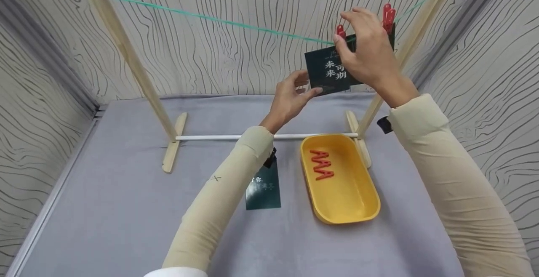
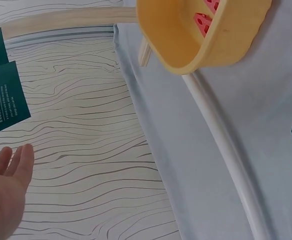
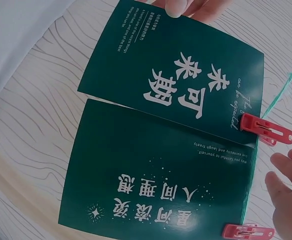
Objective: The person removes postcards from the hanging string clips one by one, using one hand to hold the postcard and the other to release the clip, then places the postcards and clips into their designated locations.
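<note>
A dark green card (image 3: 186, 65) with white characters hangs by a red clothespin (image 3: 258, 127) from a green string (image 1: 252, 28). My left hand (image 1: 290, 94) is at its lower left corner. The thumb overlaps the card's edge in the head and right wrist views, while the left wrist view shows the fingertips (image 2: 26, 150) apart from it. My right hand (image 1: 368, 47) is around the clothespin's outer end, thumb and fingers spread with a gap on both sides. A second green card (image 3: 131, 160) hangs right beside the first, with another red clothespin (image 3: 246, 231) at its top.
The string runs between a left wooden post (image 1: 130, 66) and a right wooden post (image 1: 421, 28), joined low by a white rod (image 1: 219, 137). A yellow tray (image 1: 345, 201) holds several red clothespins (image 1: 321, 165). Another green card (image 1: 265, 195) lies on the grey cloth, partly behind my left forearm.
</note>
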Demonstrator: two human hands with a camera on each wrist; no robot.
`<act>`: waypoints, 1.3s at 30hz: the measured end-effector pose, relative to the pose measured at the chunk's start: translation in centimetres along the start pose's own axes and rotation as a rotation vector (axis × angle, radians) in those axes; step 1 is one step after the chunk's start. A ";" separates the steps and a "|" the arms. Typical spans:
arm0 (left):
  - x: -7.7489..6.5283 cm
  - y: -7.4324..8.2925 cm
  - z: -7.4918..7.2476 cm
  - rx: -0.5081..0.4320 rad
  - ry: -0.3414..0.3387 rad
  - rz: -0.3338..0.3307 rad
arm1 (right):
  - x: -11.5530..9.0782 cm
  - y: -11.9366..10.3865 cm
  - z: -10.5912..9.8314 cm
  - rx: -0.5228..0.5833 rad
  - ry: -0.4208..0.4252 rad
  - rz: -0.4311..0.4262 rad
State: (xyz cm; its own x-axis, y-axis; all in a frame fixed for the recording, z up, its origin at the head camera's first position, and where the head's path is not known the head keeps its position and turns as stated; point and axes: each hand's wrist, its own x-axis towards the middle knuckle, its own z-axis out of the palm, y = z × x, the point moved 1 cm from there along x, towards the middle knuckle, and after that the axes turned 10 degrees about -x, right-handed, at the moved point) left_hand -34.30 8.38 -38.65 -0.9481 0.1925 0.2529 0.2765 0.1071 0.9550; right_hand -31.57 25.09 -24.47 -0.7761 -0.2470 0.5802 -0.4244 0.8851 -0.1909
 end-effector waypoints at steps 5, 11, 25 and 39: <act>0.1 0.2 0.0 -0.016 -0.023 0.017 | 0.1 0.0 0.1 -0.028 -0.040 0.003; 0.5 0.8 0.1 -0.032 -0.014 0.032 | 0.1 0.1 0.2 -0.043 -0.075 0.013; 0.9 1.8 1.6 -0.023 -0.054 0.030 | -0.2 1.3 -0.1 -0.028 -0.080 0.017; 0.9 2.1 2.4 -0.006 -0.035 0.098 | -0.2 1.1 -0.5 -0.039 -0.114 0.048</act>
State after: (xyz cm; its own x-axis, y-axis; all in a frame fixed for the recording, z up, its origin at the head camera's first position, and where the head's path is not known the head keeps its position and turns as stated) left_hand -34.22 11.15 -36.82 -0.9104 0.2360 0.3400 0.3670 0.0806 0.9267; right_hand -31.62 26.29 -24.42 -0.8439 -0.2452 0.4772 -0.3687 0.9112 -0.1837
